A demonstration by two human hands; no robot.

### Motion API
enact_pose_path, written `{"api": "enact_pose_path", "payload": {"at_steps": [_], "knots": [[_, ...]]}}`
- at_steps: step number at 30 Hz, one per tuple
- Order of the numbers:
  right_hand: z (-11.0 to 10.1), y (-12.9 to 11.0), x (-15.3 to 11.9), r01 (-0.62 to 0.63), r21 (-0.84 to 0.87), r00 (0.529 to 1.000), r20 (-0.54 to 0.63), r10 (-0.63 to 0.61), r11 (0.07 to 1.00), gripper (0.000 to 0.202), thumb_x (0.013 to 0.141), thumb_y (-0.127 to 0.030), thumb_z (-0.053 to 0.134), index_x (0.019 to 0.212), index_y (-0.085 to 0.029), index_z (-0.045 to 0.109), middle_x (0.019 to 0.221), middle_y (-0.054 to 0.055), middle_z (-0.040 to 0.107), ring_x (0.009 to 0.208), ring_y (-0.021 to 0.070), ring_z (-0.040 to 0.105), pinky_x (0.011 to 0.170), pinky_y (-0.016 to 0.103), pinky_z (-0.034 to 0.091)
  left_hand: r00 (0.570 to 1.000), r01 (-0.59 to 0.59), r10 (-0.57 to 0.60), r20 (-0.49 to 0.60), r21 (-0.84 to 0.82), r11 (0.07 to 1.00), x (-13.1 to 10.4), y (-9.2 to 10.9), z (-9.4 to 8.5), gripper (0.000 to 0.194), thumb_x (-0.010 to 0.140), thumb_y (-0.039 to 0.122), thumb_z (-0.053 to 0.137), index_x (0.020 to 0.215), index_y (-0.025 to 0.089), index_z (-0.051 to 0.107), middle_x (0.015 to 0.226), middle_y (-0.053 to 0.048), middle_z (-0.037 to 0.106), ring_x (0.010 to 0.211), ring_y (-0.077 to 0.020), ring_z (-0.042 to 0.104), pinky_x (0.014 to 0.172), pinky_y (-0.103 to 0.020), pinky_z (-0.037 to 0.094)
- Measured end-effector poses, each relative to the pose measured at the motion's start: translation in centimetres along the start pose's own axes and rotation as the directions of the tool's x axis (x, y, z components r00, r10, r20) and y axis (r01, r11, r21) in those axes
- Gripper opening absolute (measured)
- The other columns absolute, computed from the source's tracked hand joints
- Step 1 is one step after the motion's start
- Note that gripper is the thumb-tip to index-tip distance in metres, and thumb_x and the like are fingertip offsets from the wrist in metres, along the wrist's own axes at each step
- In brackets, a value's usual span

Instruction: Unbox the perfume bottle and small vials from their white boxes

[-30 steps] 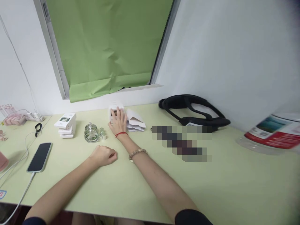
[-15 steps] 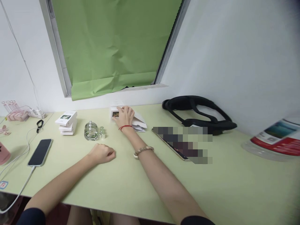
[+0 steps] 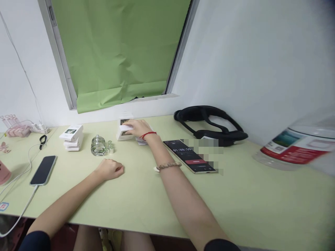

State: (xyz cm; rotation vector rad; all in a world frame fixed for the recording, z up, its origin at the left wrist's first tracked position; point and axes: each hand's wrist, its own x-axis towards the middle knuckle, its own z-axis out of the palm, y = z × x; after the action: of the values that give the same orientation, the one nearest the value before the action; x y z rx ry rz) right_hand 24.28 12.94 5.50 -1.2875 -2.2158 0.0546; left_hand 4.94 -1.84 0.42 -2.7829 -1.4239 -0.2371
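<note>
My right hand (image 3: 138, 128), with a red string at its wrist, is at the back of the table over a small white box (image 3: 122, 136) with a dark picture on it. Its fingers pinch a small white card (image 3: 125, 128) against or just above the box; I cannot tell whether the two touch. Part of another pale paper piece (image 3: 141, 141) shows beneath this hand. My left hand (image 3: 109, 169) rests on the table, curled into a loose fist with nothing seen in it. Beyond it stand stacked clear glass jars (image 3: 98, 145) and small greenish bottles (image 3: 110, 146).
A stack of small white boxes (image 3: 72, 136) stands left of the jars. A charging phone (image 3: 44, 170) lies at left. To the right are a lit phone (image 3: 192, 157), a black headset (image 3: 225, 134) and a large plastic bottle (image 3: 295, 146).
My right hand has lifted and turned, now pinching a white card by the box. The larger white flap beneath it is mostly hidden. My left hand stays put; the view has shifted slightly.
</note>
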Motion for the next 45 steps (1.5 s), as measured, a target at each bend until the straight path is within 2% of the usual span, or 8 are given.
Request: {"api": "enact_pose_path", "payload": {"at_steps": [8, 12, 16, 26, 30, 36, 41, 45], "knots": [[-5.7, -2.5, -1.2, -0.021, 0.271, 0.967, 0.248, -0.049, 0.962, 0.043, 0.057, -0.026, 0.074, 0.099, -0.019, 0.072, 0.092, 0.000, 0.072, 0.087, 0.0206, 0.063, 0.076, 0.027, 0.047, 0.996, 0.088, -0.088, -0.016, 0.004, 0.996, -0.1, 0.2, -0.3, 0.032, 0.086, 0.032, 0.040, 0.060, 0.017, 0.050, 0.059, -0.003, 0.061, 0.054, -0.0125, 0.053, 0.050, -0.026, 0.024], [-7.7, -4.3, -2.3, -0.088, 0.362, 0.904, 0.420, -0.078, 0.928, 0.036, 0.053, -0.022, 0.073, 0.089, -0.017, 0.074, 0.089, 0.001, 0.072, 0.086, 0.0207, 0.064, 0.073, 0.025, 0.048, 0.965, 0.227, -0.238, -0.110, -0.106, 0.968, -0.3, 0.1, -0.5, 0.025, 0.089, 0.042, 0.039, 0.086, 0.019, 0.049, 0.061, 0.000, 0.060, 0.056, -0.0139, 0.055, 0.053, -0.025, 0.030], [-8.0, -6.0, -2.7, -0.100, 0.421, 0.857, 0.496, -0.137, 0.902, 0.035, 0.051, -0.027, 0.074, 0.085, -0.016, 0.073, 0.086, 0.001, 0.072, 0.084, 0.0205, 0.064, 0.072, 0.025, 0.049, 0.925, 0.282, -0.331, -0.189, -0.245, 0.928, -0.4, 0.1, -0.7, 0.025, 0.090, 0.042, 0.037, 0.098, 0.019, 0.041, 0.064, 0.002, 0.061, 0.056, -0.0136, 0.056, 0.055, -0.025, 0.035], [-6.6, -8.1, -2.0, -0.038, 0.427, 0.788, 0.569, -0.236, 0.904, 0.042, 0.048, -0.027, 0.078, 0.086, -0.012, 0.071, 0.087, 0.006, 0.071, 0.087, 0.0210, 0.063, 0.075, 0.027, 0.048, 0.903, 0.312, -0.368, -0.221, -0.251, 0.916, -0.2, -0.1, -0.4, 0.025, 0.088, 0.045, 0.039, 0.087, 0.021, 0.041, 0.066, 0.002, 0.061, 0.059, -0.0136, 0.058, 0.056, -0.024, 0.034], [-7.0, -8.2, -2.2, -0.069, 0.365, 0.803, 0.572, -0.165, 0.929, 0.046, 0.048, -0.033, 0.080, 0.090, -0.014, 0.073, 0.095, 0.007, 0.071, 0.096, 0.0237, 0.062, 0.082, 0.027, 0.048, 0.896, 0.288, -0.367, -0.250, -0.300, 0.909, -0.1, -0.2, 0.0, 0.022, 0.088, 0.043, 0.039, 0.090, 0.021, 0.040, 0.063, 0.004, 0.060, 0.055, -0.0131, 0.057, 0.054, -0.024, 0.034], [-8.9, -9.5, -3.2, -0.204, 0.186, 0.838, 0.541, 0.074, 0.961, 0.051, 0.074, -0.040, 0.066, 0.117, -0.014, 0.065, 0.117, 0.011, 0.065, 0.103, 0.0234, 0.061, 0.088, 0.028, 0.046, 0.898, 0.294, -0.369, -0.241, -0.295, 0.909, -0.1, 0.1, -0.2, 0.020, 0.089, 0.040, 0.039, 0.087, 0.021, 0.043, 0.059, 0.004, 0.058, 0.054, -0.0129, 0.057, 0.053, -0.023, 0.034], [-11.0, -11.7, -4.2, -0.259, -0.060, 0.806, 0.536, 0.251, 0.964, 0.061, 0.082, -0.044, 0.058, 0.133, -0.012, 0.051, 0.132, 0.013, 0.055, 0.115, 0.0265, 0.055, 0.097, 0.033, 0.042, 0.852, 0.333, -0.443, -0.277, -0.366, 0.869, -0.1, 0.2, -0.5, 0.032, 0.087, 0.042, 0.043, 0.108, 0.018, 0.040, 0.064, 0.003, 0.064, 0.057, -0.0145, 0.061, 0.055, -0.024, 0.039], [-11.6, -12.5, -4.6, -0.231, -0.109, 0.789, 0.560, 0.252, 0.967, 0.058, 0.084, -0.046, 0.053, 0.133, -0.015, 0.051, 0.138, 0.012, 0.048, 0.120, 0.0284, 0.051, 0.097, 0.034, 0.042, 0.855, 0.354, -0.464, -0.232, -0.393, 0.849, 0.1, -0.1, -0.6, 0.042, 0.087, 0.045, 0.044, 0.118, 0.018, 0.038, 0.066, 0.004, 0.065, 0.063, -0.0157, 0.064, 0.056, -0.024, 0.039]]}}
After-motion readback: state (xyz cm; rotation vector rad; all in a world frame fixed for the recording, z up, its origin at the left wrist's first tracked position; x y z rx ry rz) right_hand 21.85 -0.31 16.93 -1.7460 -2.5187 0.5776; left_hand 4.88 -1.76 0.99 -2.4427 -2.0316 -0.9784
